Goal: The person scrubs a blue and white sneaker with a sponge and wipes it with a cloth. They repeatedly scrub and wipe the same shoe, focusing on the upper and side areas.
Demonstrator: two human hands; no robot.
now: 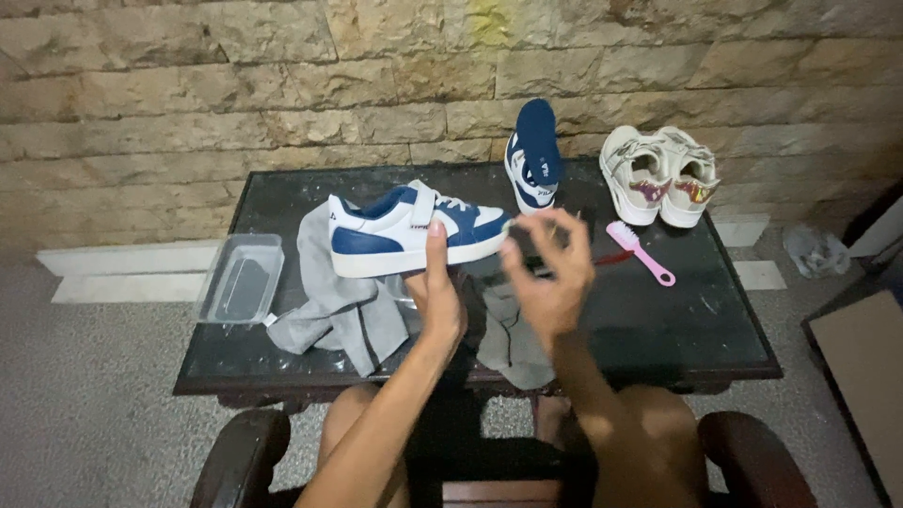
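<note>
A blue-and-white sneaker lies on its side on the dark table, resting on a grey cloth. My left hand grips the sneaker's sole from below, thumb pointing up. My right hand hovers by the sneaker's toe, fingers curled around a small dark object whose kind I cannot tell. The matching sneaker stands upright against the stone wall with its blue insole sticking up.
A pink brush lies right of my hands. A white pair of shoes leans at the back right. A clear plastic tray overhangs the table's left edge. Chair arms flank my knees. A cardboard box sits at the right.
</note>
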